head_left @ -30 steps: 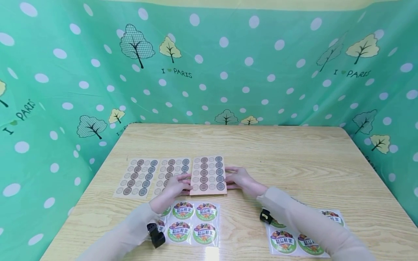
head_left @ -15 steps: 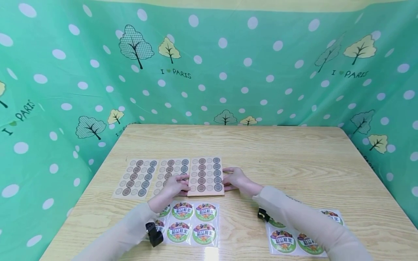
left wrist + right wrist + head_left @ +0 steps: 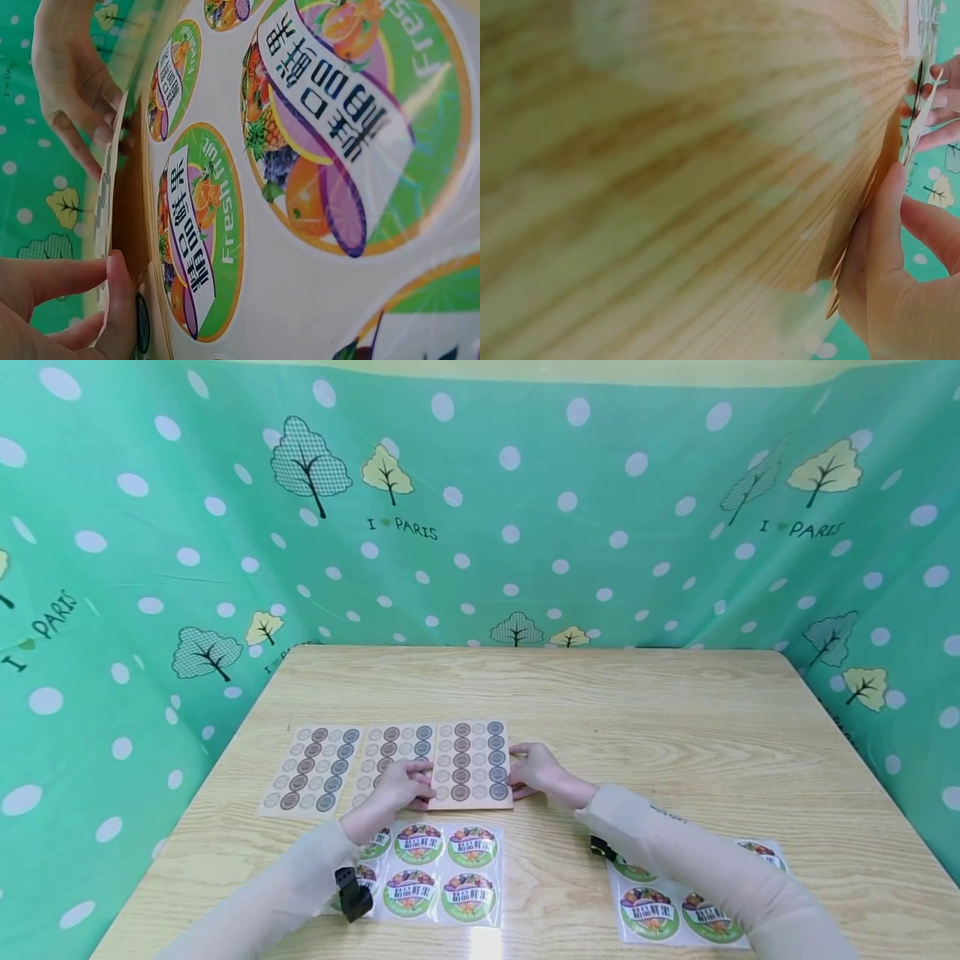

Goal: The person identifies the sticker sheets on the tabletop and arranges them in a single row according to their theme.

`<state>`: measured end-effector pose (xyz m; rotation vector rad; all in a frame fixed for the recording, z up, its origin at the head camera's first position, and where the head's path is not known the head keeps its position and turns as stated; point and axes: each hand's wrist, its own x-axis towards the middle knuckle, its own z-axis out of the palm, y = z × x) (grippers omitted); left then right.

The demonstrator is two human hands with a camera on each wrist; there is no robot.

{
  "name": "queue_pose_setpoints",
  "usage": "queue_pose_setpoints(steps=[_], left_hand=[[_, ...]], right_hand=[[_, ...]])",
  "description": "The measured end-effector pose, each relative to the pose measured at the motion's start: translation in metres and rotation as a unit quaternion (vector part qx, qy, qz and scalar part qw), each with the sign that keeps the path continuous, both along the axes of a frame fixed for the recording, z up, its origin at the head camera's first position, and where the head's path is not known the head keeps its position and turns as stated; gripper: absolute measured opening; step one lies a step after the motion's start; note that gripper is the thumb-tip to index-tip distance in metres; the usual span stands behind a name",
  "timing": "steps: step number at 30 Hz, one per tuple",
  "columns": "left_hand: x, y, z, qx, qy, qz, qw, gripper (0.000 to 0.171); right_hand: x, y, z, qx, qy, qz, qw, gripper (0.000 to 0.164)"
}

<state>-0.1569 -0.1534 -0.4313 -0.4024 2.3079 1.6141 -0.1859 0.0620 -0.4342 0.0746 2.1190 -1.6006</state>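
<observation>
A tan sheet of round stickers (image 3: pixel 471 766) is held between both hands, with brown and dark blue circles alternating with pale ones. My left hand (image 3: pixel 401 787) pinches its left edge; the left wrist view shows thumb and fingers (image 3: pixel 112 300) meeting on that edge. At the opposite edge, my right hand (image 3: pixel 542 772) grips with thumb and fingers, also seen in the right wrist view (image 3: pixel 900 262). The sheet hovers close over the table, a shadowed gap beneath it. Left of it lies a second matching sheet (image 3: pixel 382 752), partly covered by my left hand, and then a third (image 3: pixel 309 771).
Nearer the front lies a clear-backed sheet of large fruit stickers (image 3: pixel 442 872), partly under my left forearm. A similar fruit sticker sheet (image 3: pixel 651 917) lies at the front right beneath my right sleeve. The wooden table (image 3: pixel 637 710) ends at a green dotted curtain (image 3: pixel 570 552).
Both hands have shifted slightly left with the tan sticker sheet, bringing it up beside the second sheet. In the last half second the movement is very small.
</observation>
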Motion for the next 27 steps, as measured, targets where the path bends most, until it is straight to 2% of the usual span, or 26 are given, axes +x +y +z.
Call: queue_pose_setpoints(steps=[11, 18, 22, 27], left_hand=[[0.0, 0.001, 0.001, -0.021, 0.012, -0.015, 0.9996, 0.052], [0.001, -0.004, 0.005, -0.033, 0.014, -0.03, 0.9989, 0.047], [0.005, -0.014, 0.009, -0.031, 0.037, -0.069, 0.9965, 0.04], [0.011, -0.03, 0.012, -0.046, 0.066, -0.133, 0.9878, 0.039]], right_hand=[[0.002, 0.0, 0.002, 0.019, 0.008, 0.009, 1.0, 0.065], [0.006, 0.005, 0.007, 0.01, 0.006, 0.021, 1.0, 0.058], [0.01, 0.01, 0.009, 0.009, 0.005, 0.028, 1.0, 0.046], [0.014, 0.011, 0.011, 0.013, 0.006, 0.036, 0.999, 0.039]])
